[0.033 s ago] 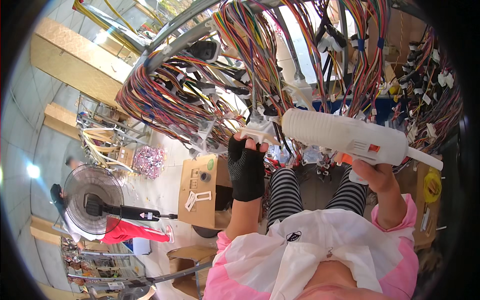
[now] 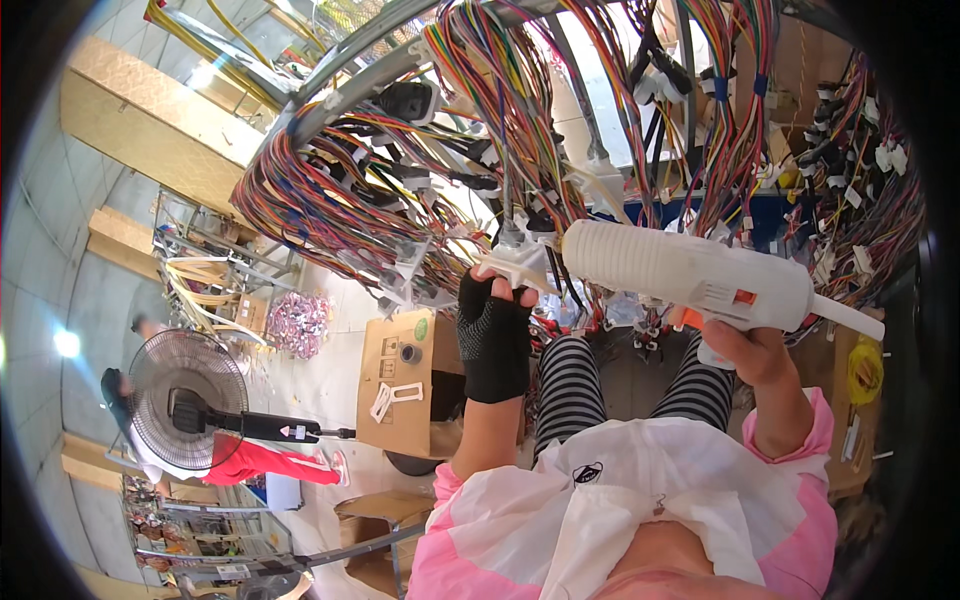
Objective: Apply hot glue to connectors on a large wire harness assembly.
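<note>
Running this remotely: right hand (image 2: 750, 352) is wrapped round the grip of the white hot-glue gun (image 2: 690, 268), trigger finger mostly hidden, so I can't say if it's squeezing. Left hand (image 2: 497, 335), in a black fingerless glove (image 2: 495, 378), pinches a white plastic fitting (image 2: 516, 266) just left of the gun's front end. Multicoloured wire bundles (image 2: 500, 80) hang beyond both hands. I'd steady that pinch, grip away from the gun side, and angle the hot end clear of wires; contact could melt insulation.
</note>
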Available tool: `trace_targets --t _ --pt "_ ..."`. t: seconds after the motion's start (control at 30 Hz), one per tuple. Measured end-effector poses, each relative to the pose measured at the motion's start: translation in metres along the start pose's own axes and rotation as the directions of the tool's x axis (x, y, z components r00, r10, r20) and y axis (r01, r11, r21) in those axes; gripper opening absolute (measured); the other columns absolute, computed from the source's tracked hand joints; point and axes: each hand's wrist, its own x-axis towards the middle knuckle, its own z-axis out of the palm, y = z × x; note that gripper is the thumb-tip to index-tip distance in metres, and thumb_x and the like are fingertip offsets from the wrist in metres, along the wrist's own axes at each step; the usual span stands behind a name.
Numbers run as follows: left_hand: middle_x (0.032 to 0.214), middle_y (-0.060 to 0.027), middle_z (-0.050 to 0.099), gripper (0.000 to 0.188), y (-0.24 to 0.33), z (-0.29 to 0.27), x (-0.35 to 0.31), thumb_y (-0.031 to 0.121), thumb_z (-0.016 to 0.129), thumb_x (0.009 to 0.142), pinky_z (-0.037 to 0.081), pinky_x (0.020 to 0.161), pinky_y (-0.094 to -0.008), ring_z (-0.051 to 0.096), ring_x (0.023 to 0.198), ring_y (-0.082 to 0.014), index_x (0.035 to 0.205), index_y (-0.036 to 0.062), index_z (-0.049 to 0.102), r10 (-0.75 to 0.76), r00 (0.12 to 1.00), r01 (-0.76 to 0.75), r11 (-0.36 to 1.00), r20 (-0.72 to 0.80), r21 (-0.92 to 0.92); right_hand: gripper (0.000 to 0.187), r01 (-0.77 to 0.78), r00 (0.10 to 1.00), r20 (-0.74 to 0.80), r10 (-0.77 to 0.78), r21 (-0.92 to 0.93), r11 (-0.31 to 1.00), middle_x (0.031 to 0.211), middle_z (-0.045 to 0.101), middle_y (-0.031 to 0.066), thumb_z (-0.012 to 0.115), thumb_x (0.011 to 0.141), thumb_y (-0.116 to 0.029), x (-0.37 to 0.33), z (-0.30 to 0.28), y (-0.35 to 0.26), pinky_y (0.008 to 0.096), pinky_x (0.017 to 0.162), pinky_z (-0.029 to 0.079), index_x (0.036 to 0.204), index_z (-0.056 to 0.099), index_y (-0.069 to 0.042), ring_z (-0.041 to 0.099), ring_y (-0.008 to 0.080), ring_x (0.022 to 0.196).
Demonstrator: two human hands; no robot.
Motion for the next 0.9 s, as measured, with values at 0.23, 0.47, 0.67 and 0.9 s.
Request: trace_targets --t 0.23,0.47,0.67,0.9 --pt "0.109 -0.0085 0.050 0.038 -0.011 -0.012 0.002 0.017 0.058 0.083 0.050 0.066 -0.0246 0.055 0.090 -0.0182 0.116 0.0084 0.042 -0.226 0.971 0.229 0.973 0.079 -0.023 0.045 0.009 0.999 -0.034 -0.006 0.099 0.995 0.101 0.054 0.0126 0.053 0.078 -0.001 -0.004 0.006 0.005 0.0296 0.074 0.044 0.120 0.036 0.000 0.055 0.0184 0.088" --pt "0.105 -0.0091 0.053 0.047 -0.008 -0.005 0.000 0.019 0.059 0.080 0.051 0.063 -0.0240 0.055 0.090 -0.0186 0.121 0.0057 0.040 -0.333 0.932 0.331 0.943 0.140 0.041 0.049 0.090 0.994 -0.066 -0.088 0.033 0.995 0.102 0.055 0.0131 0.054 0.078 -0.002 -0.009 0.004 0.016 0.0298 0.075 0.044 0.123 0.034 0.002 0.055 0.0191 0.089" --pt "0.105 -0.0113 0.052 0.040 -0.012 -0.009 0.001 0.016 0.051 0.085 0.053 0.055 -0.0231 0.055 0.089 -0.0185 0.122 0.0054 0.039 -0.325 0.914 0.364 0.921 0.245 -0.136 0.056 0.017 0.998 0.057 -0.017 0.000 1.000 0.114 0.049 0.0175 0.048 0.075 -0.005 -0.011 -0.002 0.014 0.0381 0.085 0.041 0.128 0.028 0.002 0.055 0.0247 0.093" --pt "0.099 -0.0159 0.050 0.035 -0.012 -0.007 0.010 0.026 0.038 0.091 0.054 0.053 -0.0289 0.053 0.074 -0.0223 0.121 0.0089 0.038 -0.419 0.818 0.566 0.708 0.394 -0.423 0.048 0.054 0.998 -0.014 -0.053 0.067 0.996 0.104 0.052 0.0149 0.050 0.079 -0.006 -0.004 0.011 0.009 0.0346 0.079 0.043 0.123 0.032 0.002 0.054 0.0220 0.088"
